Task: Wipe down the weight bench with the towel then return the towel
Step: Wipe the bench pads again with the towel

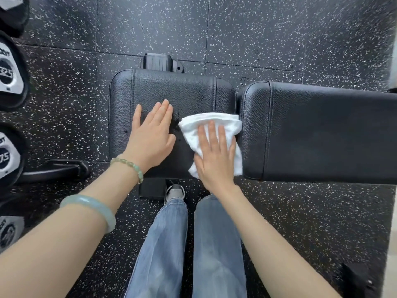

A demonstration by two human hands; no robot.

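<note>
The weight bench has a black leather seat pad (171,91) in the middle and a longer back pad (322,134) running off to the right. A crumpled white towel (206,123) lies on the right part of the seat pad, beside the gap between the pads. My right hand (217,155) presses flat on the towel with straight fingers. My left hand (151,136) rests flat on the seat pad just left of the towel, fingers straight and together, holding nothing.
Dumbbells (9,74) line the left edge of the view on a rack. The bench's black frame foot (151,189) and a bracket (161,62) stick out below and above the seat. My legs in jeans (193,244) stand on speckled rubber floor (300,35).
</note>
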